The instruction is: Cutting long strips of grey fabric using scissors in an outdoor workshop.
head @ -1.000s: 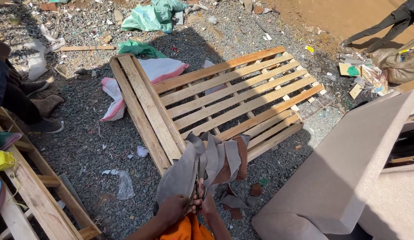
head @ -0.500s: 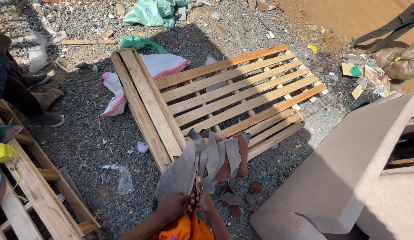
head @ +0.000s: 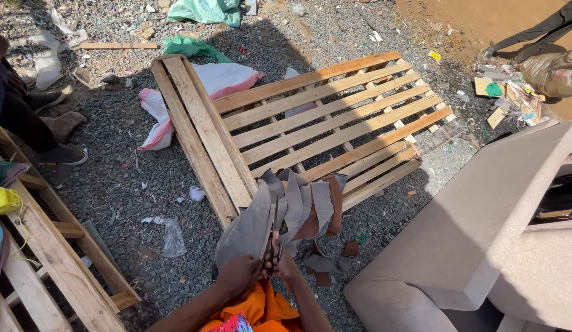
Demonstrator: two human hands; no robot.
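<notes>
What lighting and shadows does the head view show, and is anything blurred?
Head view: hard sunlight on the pallet and gravel; a dark shadow crosses the gravel at upper middle; the hands and grey material lie in shade; focus is sharp throughout, without noticeable blur or glare.

Sunlit gravel ground [head: 126,154], wooden pallet [head: 310,117] lying flat, beige cushion [head: 482,221] right, scattered litter.

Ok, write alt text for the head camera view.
Two hands, the left hand and the right hand, hold a bundle of grey and brown material strips over gravel ground. A wooden slatted frame lies beyond them, and a beige cushion sits to the right.
</notes>
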